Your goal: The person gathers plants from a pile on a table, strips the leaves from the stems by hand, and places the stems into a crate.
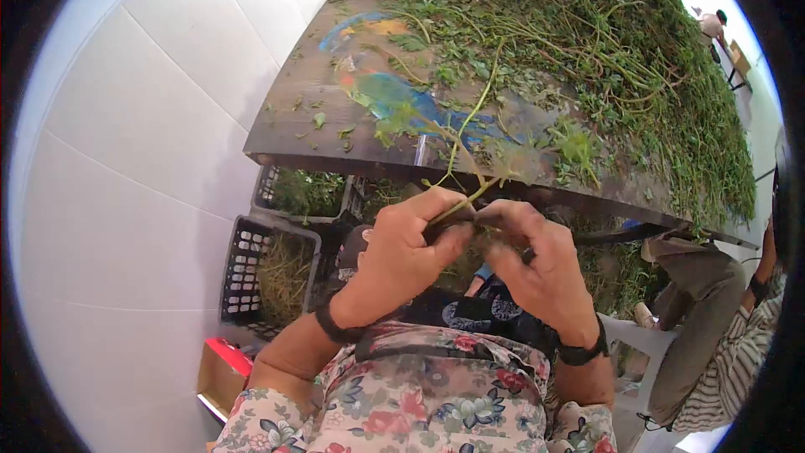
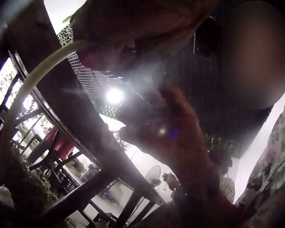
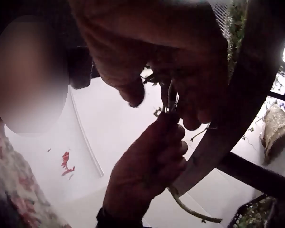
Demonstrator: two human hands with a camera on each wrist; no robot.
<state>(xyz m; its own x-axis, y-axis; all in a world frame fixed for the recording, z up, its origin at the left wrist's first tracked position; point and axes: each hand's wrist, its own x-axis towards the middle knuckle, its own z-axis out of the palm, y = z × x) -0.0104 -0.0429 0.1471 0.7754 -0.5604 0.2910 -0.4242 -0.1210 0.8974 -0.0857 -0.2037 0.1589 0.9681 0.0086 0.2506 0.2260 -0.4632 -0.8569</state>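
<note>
A green leafy plant stem (image 1: 478,109) rises from between the two hands, at the front edge of the table. The left hand (image 1: 394,256) grips the stem's lower part between thumb and curled fingers. Close beside it, the right hand (image 1: 541,264) has its thumb and fingers bent together at the stem's end; what lies between them is blurred. In the right wrist view the left hand (image 3: 147,166) holds the stem (image 3: 192,213), which sticks out below it, and the right hand (image 3: 152,42) meets it from above. The left wrist view is dark, with a pale stem (image 2: 33,78) curving at left.
A large heap of green plants (image 1: 587,25) covers much of the table (image 1: 293,117), with loose leaves near its edge. Black crates (image 1: 243,264) holding plant matter stand below at left, by a red-edged box (image 1: 222,373). Another person's leg (image 1: 700,294) is at right.
</note>
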